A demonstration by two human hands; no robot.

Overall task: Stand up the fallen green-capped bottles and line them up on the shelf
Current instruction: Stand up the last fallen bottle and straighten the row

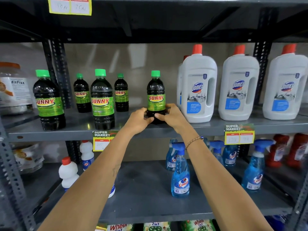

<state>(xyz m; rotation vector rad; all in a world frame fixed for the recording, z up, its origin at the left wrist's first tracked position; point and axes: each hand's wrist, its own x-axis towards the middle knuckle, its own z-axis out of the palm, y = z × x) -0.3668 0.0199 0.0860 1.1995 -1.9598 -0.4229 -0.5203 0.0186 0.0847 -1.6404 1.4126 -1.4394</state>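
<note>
Several dark bottles with green caps and green "SUNNY" labels stand upright on the grey middle shelf [80, 129]. Two big ones are at the front, at the left [48, 100] and in the middle [102, 100]. Two smaller ones stand behind, left [81, 94] and right [121, 93]. A further bottle [156, 95] stands upright to the right of them. My left hand [139, 120] and my right hand [171, 115] both grip its base from either side.
White Domex jugs with red caps [198, 87] stand close to the right of the held bottle. A clear jar [13, 87] sits at far left. Blue spray bottles [180, 170] and white bottles [68, 174] fill the shelf below. Price tags [239, 135] hang on the shelf edge.
</note>
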